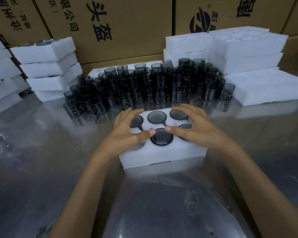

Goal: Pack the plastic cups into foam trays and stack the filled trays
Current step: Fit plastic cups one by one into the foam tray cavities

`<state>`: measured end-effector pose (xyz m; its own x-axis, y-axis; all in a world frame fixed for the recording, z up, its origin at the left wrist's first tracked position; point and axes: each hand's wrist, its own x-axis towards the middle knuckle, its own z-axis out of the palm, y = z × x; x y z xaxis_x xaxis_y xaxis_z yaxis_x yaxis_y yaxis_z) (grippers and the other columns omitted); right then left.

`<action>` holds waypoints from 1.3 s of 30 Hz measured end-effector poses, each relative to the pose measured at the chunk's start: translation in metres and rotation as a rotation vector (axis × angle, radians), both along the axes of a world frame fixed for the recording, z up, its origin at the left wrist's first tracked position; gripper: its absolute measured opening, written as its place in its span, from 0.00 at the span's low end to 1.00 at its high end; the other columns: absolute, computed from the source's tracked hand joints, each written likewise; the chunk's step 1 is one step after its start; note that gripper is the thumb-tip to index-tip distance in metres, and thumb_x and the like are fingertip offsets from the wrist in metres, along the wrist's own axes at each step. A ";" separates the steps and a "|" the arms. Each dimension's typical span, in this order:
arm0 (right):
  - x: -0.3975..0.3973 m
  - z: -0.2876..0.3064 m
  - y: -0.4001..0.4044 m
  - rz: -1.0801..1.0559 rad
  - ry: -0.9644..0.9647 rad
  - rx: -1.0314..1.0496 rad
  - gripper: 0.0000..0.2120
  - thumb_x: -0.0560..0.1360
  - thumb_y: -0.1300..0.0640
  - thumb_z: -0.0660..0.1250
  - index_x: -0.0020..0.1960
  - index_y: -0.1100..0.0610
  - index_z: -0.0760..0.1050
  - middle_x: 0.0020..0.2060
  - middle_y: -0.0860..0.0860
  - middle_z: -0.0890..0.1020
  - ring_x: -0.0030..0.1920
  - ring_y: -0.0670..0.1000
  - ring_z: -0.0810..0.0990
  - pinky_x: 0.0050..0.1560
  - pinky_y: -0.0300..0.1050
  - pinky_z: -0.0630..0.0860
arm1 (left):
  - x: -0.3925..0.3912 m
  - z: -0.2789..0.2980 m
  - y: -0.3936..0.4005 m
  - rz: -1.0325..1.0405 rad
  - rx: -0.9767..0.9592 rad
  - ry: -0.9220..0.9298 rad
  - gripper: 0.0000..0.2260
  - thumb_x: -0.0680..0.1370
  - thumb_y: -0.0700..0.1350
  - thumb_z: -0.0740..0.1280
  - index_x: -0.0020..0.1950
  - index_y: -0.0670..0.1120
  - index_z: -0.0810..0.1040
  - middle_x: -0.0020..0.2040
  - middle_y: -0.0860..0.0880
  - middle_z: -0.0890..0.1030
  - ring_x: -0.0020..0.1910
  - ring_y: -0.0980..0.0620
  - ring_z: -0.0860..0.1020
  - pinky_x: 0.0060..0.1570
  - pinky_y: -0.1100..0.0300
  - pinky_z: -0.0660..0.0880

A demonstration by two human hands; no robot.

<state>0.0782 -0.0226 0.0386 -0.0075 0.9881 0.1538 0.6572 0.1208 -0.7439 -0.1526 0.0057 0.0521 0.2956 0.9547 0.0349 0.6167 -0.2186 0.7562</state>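
Note:
A white foam tray [162,156] lies on the steel table in front of me, its round pockets filled with smoky grey plastic cups; the front middle cup [161,136] shows plainly. My left hand [130,129] hovers over the tray's left side, fingers spread and arched, thumb tip by the front middle cup. My right hand [191,124] mirrors it over the right side, partly hiding two cups. Neither hand grips anything. Behind the tray stands a dense pile of loose grey cups [150,86], stacked in layers.
Filled foam trays [50,69] are stacked at the back left, with more at the far left edge [2,79]. Empty foam trays [244,48] pile up at the back right. Cardboard boxes [110,23] form a wall behind. The steel table [153,203] is reflective.

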 end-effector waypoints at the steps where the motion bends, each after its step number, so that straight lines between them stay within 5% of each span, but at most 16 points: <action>1: 0.000 -0.001 0.001 0.002 0.005 -0.018 0.34 0.70 0.41 0.74 0.73 0.41 0.68 0.77 0.42 0.60 0.77 0.42 0.50 0.75 0.44 0.51 | 0.000 -0.001 0.001 0.001 -0.006 0.001 0.33 0.72 0.56 0.75 0.73 0.64 0.65 0.81 0.55 0.51 0.79 0.58 0.46 0.75 0.53 0.51; 7: 0.001 -0.005 0.005 0.016 0.148 -0.052 0.38 0.69 0.44 0.77 0.74 0.42 0.66 0.79 0.42 0.56 0.77 0.41 0.54 0.70 0.37 0.55 | -0.001 -0.005 0.007 0.077 -0.081 -0.046 0.45 0.66 0.60 0.78 0.77 0.65 0.58 0.81 0.57 0.41 0.80 0.55 0.45 0.75 0.52 0.52; 12: 0.003 -0.009 0.008 0.005 0.199 0.006 0.39 0.68 0.46 0.79 0.74 0.42 0.66 0.74 0.39 0.64 0.72 0.40 0.63 0.65 0.33 0.60 | 0.000 -0.007 0.006 0.081 -0.079 -0.168 0.49 0.59 0.61 0.79 0.75 0.70 0.58 0.82 0.55 0.52 0.80 0.54 0.52 0.76 0.45 0.59; 14: 0.005 -0.009 0.009 -0.001 0.203 0.022 0.39 0.67 0.45 0.79 0.74 0.41 0.66 0.72 0.38 0.66 0.70 0.39 0.65 0.62 0.30 0.62 | 0.003 -0.007 0.006 0.079 -0.037 -0.196 0.47 0.60 0.60 0.80 0.74 0.70 0.59 0.81 0.55 0.54 0.79 0.55 0.54 0.76 0.45 0.60; 23: 0.016 -0.012 0.015 -0.072 0.237 -0.001 0.39 0.64 0.42 0.80 0.71 0.40 0.68 0.69 0.41 0.71 0.68 0.44 0.71 0.69 0.44 0.69 | 0.019 -0.016 0.007 0.114 -0.012 -0.358 0.37 0.66 0.51 0.81 0.70 0.65 0.68 0.77 0.51 0.64 0.77 0.52 0.63 0.74 0.48 0.64; 27: 0.019 -0.015 0.017 -0.085 0.264 0.019 0.38 0.62 0.41 0.81 0.68 0.38 0.70 0.66 0.40 0.72 0.66 0.41 0.71 0.59 0.34 0.68 | 0.012 -0.022 0.019 0.142 -0.083 -0.617 0.30 0.67 0.51 0.80 0.65 0.66 0.74 0.67 0.60 0.73 0.63 0.66 0.74 0.57 0.63 0.77; 31: 0.027 -0.012 0.019 -0.145 0.333 0.085 0.30 0.66 0.40 0.79 0.65 0.39 0.73 0.59 0.33 0.74 0.54 0.22 0.69 0.45 0.17 0.64 | 0.011 -0.037 0.042 0.276 -0.205 -0.907 0.18 0.77 0.44 0.70 0.64 0.60 0.75 0.63 0.45 0.80 0.56 0.52 0.82 0.54 0.55 0.79; 33: 0.030 -0.011 0.021 -0.183 0.434 0.117 0.23 0.71 0.41 0.75 0.64 0.41 0.75 0.62 0.36 0.77 0.59 0.27 0.71 0.55 0.23 0.67 | 0.013 -0.044 0.055 0.410 -0.120 -0.899 0.16 0.79 0.40 0.65 0.64 0.56 0.74 0.57 0.42 0.81 0.45 0.51 0.83 0.43 0.57 0.80; 35: 0.031 -0.010 0.022 -0.231 0.525 0.139 0.17 0.74 0.43 0.72 0.62 0.43 0.77 0.62 0.39 0.79 0.63 0.37 0.75 0.63 0.36 0.72 | 0.012 -0.050 0.073 0.536 0.007 -0.714 0.18 0.79 0.38 0.64 0.67 0.52 0.71 0.60 0.40 0.78 0.47 0.49 0.80 0.50 0.52 0.80; 37: 0.031 -0.010 0.023 -0.259 0.575 0.152 0.15 0.76 0.44 0.71 0.61 0.45 0.78 0.60 0.41 0.81 0.60 0.36 0.77 0.59 0.33 0.75 | 0.011 -0.052 0.093 0.573 0.114 -0.465 0.21 0.78 0.40 0.68 0.69 0.48 0.69 0.64 0.40 0.75 0.46 0.51 0.78 0.61 0.49 0.76; 39: 0.032 -0.011 0.022 -0.253 0.594 0.153 0.15 0.76 0.44 0.71 0.60 0.46 0.79 0.58 0.39 0.81 0.55 0.31 0.77 0.52 0.28 0.75 | 0.013 -0.052 0.110 0.573 0.168 -0.355 0.24 0.76 0.44 0.72 0.70 0.45 0.69 0.64 0.42 0.72 0.44 0.54 0.76 0.61 0.52 0.74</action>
